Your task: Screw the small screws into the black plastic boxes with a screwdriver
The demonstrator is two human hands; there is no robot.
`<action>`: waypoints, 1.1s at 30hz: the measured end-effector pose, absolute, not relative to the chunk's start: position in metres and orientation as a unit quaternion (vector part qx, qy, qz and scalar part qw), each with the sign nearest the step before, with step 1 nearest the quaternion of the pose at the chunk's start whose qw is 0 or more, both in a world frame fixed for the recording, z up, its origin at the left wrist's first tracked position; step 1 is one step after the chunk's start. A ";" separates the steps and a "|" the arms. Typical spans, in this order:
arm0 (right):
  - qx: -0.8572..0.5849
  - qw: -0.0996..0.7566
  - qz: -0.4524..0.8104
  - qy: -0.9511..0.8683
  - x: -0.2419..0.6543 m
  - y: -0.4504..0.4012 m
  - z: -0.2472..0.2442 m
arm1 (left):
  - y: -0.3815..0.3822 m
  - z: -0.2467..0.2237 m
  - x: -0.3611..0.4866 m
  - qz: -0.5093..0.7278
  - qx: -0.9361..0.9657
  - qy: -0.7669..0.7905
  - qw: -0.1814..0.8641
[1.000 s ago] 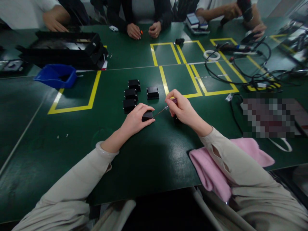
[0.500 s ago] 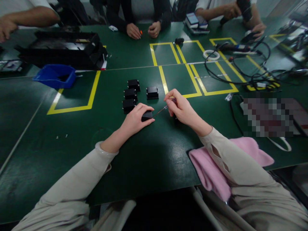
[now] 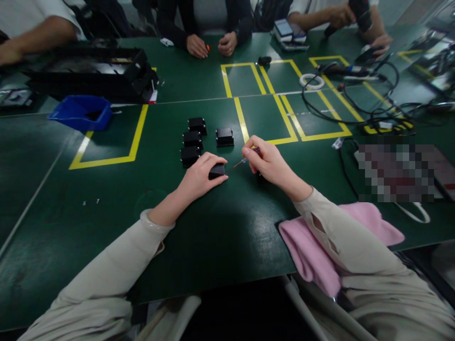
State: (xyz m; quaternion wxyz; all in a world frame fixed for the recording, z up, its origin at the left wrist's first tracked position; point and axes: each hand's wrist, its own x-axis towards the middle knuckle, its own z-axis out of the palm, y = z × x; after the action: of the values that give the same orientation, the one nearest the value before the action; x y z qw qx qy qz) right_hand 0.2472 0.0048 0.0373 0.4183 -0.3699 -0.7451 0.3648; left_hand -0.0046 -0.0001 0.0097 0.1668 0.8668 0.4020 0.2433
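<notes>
1. Nearest the person's body, a pink, soft-looking cloth (image 3: 309,251) lies partly under the right forearm; it should fold at a touch and can be gripped anywhere.
2. The left hand (image 3: 199,174) is closed around a small black box-shaped block (image 3: 217,171) on the green tabletop (image 3: 227,227), fingers over the far side and thumb along the near side. The block looks rigid and light, probably hard plastic or coated metal; its smooth faces may slide on the table, so a hold across its two long sides seems best, leaving the right-hand end free.
3. The right hand (image 3: 266,158) pinches a slim screwdriver with a purplish handle (image 3: 244,160), its metal shaft slanting down to that free end; whether the tip touches cannot be told. The shaft looks stiff and thin, apt to slip sideways, so the handle is the place to hold. A dark item under this hand is mostly hidden.
4. Just beyond, three similar black blocks (image 3: 190,155) stand in a column, with another black block (image 3: 224,136) apart to their right. Bright bits at their ends, perhaps screws, are better left clear of the fingers.
</notes>
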 end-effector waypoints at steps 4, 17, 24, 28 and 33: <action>-0.377 0.421 0.360 -0.742 0.247 0.005 0.035 | -0.001 0.011 -0.004 0.245 0.866 0.402 0.169; -0.377 0.429 0.366 -0.735 0.247 0.005 0.035 | -0.001 0.010 -0.004 0.245 0.861 0.410 0.175; -0.389 0.414 0.362 -0.739 0.247 0.005 0.036 | -0.001 0.011 -0.004 0.241 0.862 0.412 0.174; -0.377 0.430 0.369 -0.733 0.247 0.004 0.037 | -0.001 0.011 -0.004 0.235 0.863 0.411 0.173; -0.381 0.423 0.371 -0.734 0.247 0.005 0.036 | -0.001 0.012 -0.004 0.236 0.862 0.413 0.176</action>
State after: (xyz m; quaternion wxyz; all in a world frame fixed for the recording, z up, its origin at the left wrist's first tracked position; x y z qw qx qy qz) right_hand 0.2467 0.0047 0.0360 0.4228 -0.3811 -0.7337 0.3710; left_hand -0.0038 -0.0015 0.0120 0.1759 0.8618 0.4129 0.2364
